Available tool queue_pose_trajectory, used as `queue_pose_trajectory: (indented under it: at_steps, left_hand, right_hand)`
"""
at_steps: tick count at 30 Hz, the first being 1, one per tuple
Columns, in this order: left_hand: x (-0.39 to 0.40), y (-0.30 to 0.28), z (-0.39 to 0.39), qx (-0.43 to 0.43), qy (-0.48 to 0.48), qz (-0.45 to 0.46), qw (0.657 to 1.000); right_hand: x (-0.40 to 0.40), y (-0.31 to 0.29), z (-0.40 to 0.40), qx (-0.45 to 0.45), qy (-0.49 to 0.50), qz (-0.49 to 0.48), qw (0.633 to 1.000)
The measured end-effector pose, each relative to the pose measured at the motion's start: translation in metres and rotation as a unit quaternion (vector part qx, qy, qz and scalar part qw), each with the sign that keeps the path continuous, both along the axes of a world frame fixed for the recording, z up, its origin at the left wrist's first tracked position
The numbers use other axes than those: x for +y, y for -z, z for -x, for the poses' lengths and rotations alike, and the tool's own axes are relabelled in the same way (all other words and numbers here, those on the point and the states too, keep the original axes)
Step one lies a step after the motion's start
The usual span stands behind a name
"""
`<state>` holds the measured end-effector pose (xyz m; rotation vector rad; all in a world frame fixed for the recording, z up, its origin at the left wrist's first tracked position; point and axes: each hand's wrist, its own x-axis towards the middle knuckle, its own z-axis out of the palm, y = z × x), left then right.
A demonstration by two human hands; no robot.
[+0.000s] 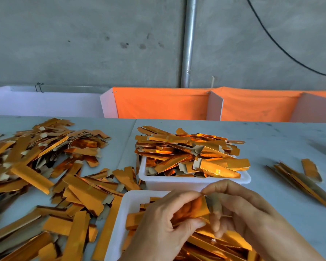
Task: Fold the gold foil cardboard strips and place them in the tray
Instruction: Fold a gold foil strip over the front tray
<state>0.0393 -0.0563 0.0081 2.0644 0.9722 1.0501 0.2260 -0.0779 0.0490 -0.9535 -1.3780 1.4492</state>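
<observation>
Two hands meet over the near tray [120, 213], both pinching one gold foil strip [195, 209] between them. The left hand [164, 225] curls its fingers and thumb round the strip's left part; the right hand [239, 210] pinches the other end between thumb and forefinger, where the grey card back shows turned up. That grip looks suited to creasing: one hand steadies the length while the other bends the end flap over. I judge the fold to be under way, not finished.

The strip is held right above the near tray, likely so that it can drop straight in once it is folded. That tray already holds a layer of gold pieces, though the hands hide much of it. Just behind it stands a second white tray [196, 182], heaped well past its rim with strips, which may be why the near one is now being filled.

To the left, a wide loose pile of strips [45, 166] covers the counter [271, 147], lying within easy reach of the left hand; whether these are the unfolded stock I cannot tell for certain. A smaller bundle of strips [301, 183] lies well apart on the right. Orange and white panels [158, 103] stand along the counter's far edge.
</observation>
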Motion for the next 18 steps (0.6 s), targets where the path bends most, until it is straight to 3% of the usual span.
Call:
queue_pose_trajectory:
  at_steps: [7,18]
  left_hand:
    - [-0.0001,-0.0013,0.0012,0.000,0.020,0.011,1.000]
    - [-0.0009,-0.0012,0.0013,0.014,0.023,0.006,1.000]
  right_hand:
    - [0.0033,0.0070,-0.0011,0.105,-0.043,0.071,0.991]
    - [0.0040,0.0028,-0.0081,0.085,-0.071,0.068,0.992]
